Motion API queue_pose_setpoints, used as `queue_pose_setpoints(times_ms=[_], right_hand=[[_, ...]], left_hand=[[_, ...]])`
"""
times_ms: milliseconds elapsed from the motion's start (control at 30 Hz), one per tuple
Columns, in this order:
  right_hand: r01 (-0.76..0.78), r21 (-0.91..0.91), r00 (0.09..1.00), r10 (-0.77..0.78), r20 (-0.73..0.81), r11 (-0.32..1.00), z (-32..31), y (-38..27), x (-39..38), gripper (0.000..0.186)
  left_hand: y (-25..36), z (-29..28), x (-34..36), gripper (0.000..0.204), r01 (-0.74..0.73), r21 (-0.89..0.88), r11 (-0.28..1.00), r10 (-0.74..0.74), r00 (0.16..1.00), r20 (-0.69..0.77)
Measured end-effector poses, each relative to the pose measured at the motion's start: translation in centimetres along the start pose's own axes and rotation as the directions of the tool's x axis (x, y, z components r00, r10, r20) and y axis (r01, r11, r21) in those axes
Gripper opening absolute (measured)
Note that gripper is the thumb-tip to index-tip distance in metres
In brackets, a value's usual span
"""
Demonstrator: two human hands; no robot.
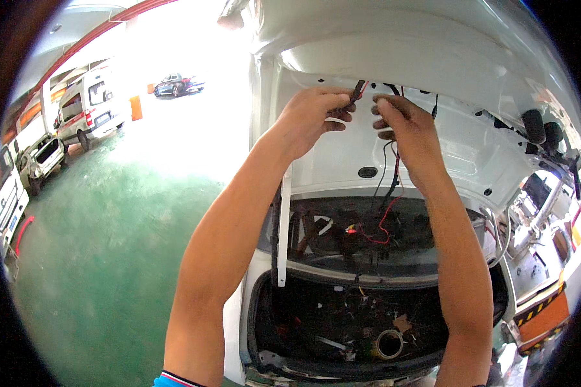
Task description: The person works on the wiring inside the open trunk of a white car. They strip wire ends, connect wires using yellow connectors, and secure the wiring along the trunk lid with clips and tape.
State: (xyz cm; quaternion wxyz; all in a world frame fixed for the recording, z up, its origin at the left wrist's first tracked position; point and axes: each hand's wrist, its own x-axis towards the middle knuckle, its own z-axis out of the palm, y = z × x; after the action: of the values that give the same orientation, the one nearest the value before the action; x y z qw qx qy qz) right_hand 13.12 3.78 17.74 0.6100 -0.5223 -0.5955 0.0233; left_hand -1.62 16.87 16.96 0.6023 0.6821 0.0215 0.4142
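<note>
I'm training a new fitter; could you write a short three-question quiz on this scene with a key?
1. True or false: the left hand and the right hand are both raised near the inner side of the open trunk lid.
2. Multiple choice: what colour is the thin wire that loops in front of the dark glass? A) yellow B) red C) green
3. Short answer: where does the ring-shaped roll lie?

Key: 1. True. 2. B. 3. Inside the open trunk, below the dark glass.

No legible lettering or numbers.
</note>
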Motion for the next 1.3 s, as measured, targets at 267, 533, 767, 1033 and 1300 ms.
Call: queue_pose_setpoints(times_ms=[267, 533, 767, 1033, 1300], right_hand=[[-0.117, 0.238, 0.992, 0.123, -0.012, 0.964, 1.6, 1.2, 2.8, 0.033], [-0.198, 0.363, 0.98, 0.194, 0.048, 0.911, 0.4, 1.3, 1.7, 0.026], [-0.231, 0.242, 0.973, 0.219, 0.074, 0.942, -1.2, 0.1, -1.4, 0.031], [-0.424, -0.168, 0.898, 0.438, 0.048, 0.89, -11.8, -0.4, -22.8, 0.027], [-0.619, -0.16, 0.785, 0.613, -0.091, 0.769, -14.5, -0.2, -33.9, 0.028]], left_hand=[[-0.7, 0.5, -1.5, 0.041, -0.059, 0.261, 0.963, 0.053, 0.998, 0.029], [-2.0, 0.5, -1.4, 0.045, 0.002, -0.185, 0.983, 0.007, 0.999, 0.05], [-2.5, 1.0, -2.8, 0.05, -0.002, -0.014, 1.0, 0.0, 0.997, -0.075], [-9.6, -4.0, -17.4, 0.037, 0.076, 0.572, 0.817, 0.119, 0.948, -0.296], [-17.5, -4.6, -34.9, 0.042, 0.221, 0.923, 0.316, -0.006, 0.973, -0.231]])
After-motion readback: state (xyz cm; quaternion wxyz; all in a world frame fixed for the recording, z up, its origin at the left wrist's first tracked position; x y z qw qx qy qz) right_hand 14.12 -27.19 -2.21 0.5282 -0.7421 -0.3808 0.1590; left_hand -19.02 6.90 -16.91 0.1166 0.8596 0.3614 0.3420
